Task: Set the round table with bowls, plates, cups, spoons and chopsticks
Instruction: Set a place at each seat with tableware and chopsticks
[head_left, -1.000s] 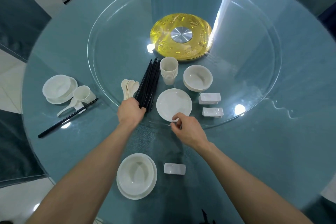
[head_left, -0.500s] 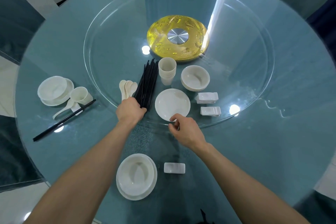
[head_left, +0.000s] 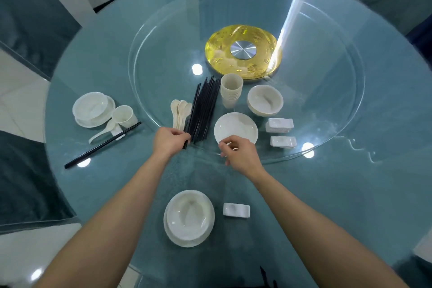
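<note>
On the glass turntable (head_left: 327,82) lie a bundle of black chopsticks (head_left: 204,107), white spoons (head_left: 179,112), stacked cups (head_left: 231,93), stacked bowls (head_left: 265,103) and a white plate (head_left: 236,127). My left hand (head_left: 169,141) grips the near ends of the chopsticks; one tip pokes out below my fingers. My right hand (head_left: 242,155) sits at the plate's near rim, thumb and forefinger pinching it. In front of me stand a bowl on a plate (head_left: 189,217) and a chopstick rest (head_left: 236,210).
A place at the left has a bowl on a plate (head_left: 92,109), a cup (head_left: 124,116), a spoon (head_left: 100,133) and chopsticks (head_left: 102,145). More rests (head_left: 279,125) lie right of the plate. A gold hub (head_left: 243,51) marks the centre. Covered chairs (head_left: 30,23) ring the table.
My left hand has closed round the chopstick ends, and one tip now shows below the fingers. My right hand stays at the plate's rim. The view has shifted slightly.
</note>
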The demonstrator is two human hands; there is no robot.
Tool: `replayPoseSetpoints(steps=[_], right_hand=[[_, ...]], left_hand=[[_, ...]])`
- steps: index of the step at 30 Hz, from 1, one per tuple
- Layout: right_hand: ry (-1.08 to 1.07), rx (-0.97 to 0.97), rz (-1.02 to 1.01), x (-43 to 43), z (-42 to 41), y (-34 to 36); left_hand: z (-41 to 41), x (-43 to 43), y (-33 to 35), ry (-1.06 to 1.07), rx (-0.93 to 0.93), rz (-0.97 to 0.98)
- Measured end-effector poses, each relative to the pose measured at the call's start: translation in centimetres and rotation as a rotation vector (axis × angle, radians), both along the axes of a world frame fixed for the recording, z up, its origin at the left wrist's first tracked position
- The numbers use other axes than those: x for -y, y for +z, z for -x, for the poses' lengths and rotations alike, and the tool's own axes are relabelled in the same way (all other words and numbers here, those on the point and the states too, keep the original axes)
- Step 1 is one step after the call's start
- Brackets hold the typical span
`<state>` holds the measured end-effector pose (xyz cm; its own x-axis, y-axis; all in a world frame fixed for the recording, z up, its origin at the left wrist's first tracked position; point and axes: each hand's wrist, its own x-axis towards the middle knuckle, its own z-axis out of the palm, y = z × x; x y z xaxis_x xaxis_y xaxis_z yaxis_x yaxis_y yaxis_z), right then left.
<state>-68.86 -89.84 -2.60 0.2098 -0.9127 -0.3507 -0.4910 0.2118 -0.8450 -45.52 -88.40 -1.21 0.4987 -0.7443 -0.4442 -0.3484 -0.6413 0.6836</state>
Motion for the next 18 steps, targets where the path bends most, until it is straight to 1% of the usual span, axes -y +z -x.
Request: replayPoseSetpoints(steps=[3,7,9,12,14,18], right_hand=[[-0.071,0.151,-0.069,-0.1,-1.4,0.9],[-0.085,0.258,-0.126,-1.0,-2.8,1.8],[-0.071,0.286,-0.155,-1.7,-3.0,2.3],[-0.058,0.338,-0.197,-2.6,-2.3,2.5],[-0.056,0.364,-0.212,-3.5,-1.1,2.3],[-0.059,0.401,-0.247,-5.6,1.7,1.5]], left_hand=[[-0.3,-2.9,0.7,0.05,-0.138,0.043],[0.9,-6.2,2.1,0.039,-0.336,0.078],[2.3,-8.2,3.0,0.022,-0.392,0.106],[4.9,-10.9,3.4,-0.014,-0.446,0.123],[6.7,-12.5,3.2,-0.043,-0.447,0.107],[9.8,-15.1,2.1,-0.026,-0.469,0.104]])
